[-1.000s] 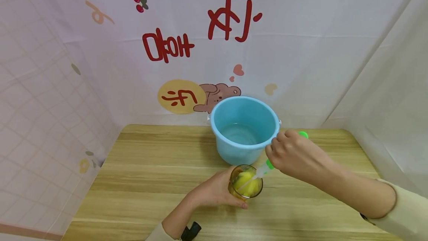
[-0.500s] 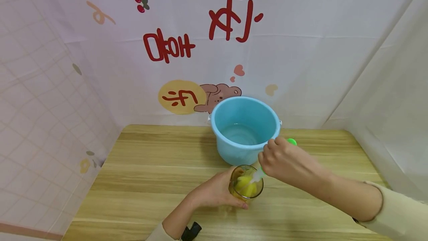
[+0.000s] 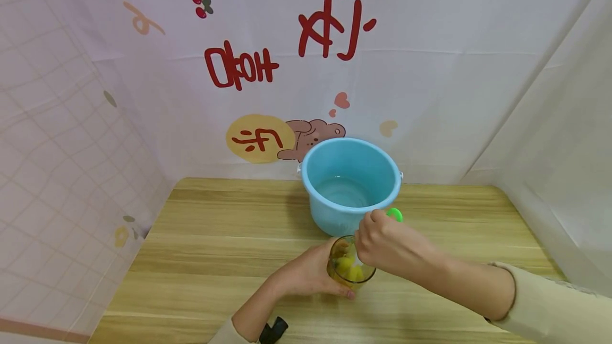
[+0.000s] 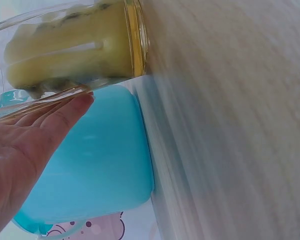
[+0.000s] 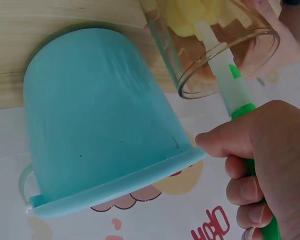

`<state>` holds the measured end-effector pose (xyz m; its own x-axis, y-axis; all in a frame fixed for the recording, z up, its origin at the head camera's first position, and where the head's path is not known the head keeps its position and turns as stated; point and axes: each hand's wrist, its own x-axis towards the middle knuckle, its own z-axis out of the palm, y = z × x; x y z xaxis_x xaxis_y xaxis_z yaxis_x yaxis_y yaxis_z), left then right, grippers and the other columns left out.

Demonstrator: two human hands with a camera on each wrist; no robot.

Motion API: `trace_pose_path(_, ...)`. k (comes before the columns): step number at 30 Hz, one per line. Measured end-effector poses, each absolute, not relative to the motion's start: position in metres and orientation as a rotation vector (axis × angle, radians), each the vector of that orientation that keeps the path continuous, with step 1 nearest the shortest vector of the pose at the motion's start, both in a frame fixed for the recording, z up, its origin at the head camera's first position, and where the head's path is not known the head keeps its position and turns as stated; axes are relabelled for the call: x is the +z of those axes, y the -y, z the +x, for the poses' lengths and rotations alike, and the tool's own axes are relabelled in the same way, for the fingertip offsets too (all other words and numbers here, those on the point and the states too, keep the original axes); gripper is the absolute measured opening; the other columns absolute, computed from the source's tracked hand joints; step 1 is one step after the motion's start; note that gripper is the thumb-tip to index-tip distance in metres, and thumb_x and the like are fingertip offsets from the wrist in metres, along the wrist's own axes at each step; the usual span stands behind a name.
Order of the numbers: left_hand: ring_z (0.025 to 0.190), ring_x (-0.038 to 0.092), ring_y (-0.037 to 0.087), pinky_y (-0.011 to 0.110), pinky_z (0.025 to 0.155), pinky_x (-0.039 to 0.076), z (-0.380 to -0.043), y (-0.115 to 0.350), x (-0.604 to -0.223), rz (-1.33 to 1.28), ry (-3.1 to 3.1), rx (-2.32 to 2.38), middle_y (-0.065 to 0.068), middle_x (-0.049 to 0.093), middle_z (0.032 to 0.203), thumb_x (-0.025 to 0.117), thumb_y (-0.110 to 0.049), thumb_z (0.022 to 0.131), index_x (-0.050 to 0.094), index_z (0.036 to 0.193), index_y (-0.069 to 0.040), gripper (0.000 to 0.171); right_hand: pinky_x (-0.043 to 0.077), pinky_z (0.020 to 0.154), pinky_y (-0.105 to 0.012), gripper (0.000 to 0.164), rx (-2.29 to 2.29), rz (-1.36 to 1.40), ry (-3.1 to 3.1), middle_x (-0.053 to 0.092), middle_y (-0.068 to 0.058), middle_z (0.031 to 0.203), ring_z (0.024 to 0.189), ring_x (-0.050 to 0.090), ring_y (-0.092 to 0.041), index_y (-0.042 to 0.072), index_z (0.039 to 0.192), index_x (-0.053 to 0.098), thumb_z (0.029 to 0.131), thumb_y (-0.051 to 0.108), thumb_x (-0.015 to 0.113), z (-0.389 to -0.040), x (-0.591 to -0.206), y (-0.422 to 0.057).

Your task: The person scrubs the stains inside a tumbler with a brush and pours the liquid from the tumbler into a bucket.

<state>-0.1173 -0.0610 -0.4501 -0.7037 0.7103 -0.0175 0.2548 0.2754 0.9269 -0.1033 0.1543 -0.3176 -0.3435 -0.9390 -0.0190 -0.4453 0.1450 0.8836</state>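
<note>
My left hand grips an amber-tinted drinking glass around its side, its mouth up toward the head camera. Inside the glass is the yellow sponge head of a cup brush, with dark specks of some kind showing around it in the left wrist view. My right hand wraps around the brush's green handle, thumb lying along it, close over the rim. The handle's green end sticks out behind the fist. The white neck of the brush passes down through the glass's mouth.
A light blue bucket with a little clear water in its bottom stands just behind the glass, by the back wall. The wooden table runs to a printed white cloth wall. A black strap mount sits at my left wrist.
My right hand has moved left and down toward the glass, pushing the sponge brush deeper into it. The left hand and the glass have stayed in place.
</note>
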Motion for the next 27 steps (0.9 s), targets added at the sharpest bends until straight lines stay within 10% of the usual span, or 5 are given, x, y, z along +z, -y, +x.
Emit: trace_pose_path(27,0.125,0.054,0.004,0.03,0.11,0.044,-0.117,0.06,-0.45,0.87,-2.173,1.375,-0.013,0.055,0.14,0.093,-0.042,0.08,0.038,0.156,-0.025,0.095,0.021,0.058,-0.027,0.045,-1.209,1.306,1.933,0.018,0.003,0.058,0.057,0.017,-0.014,0.022,0.056,0.028,0.075,0.003,0.063,-0.125,-0.321,-0.133)
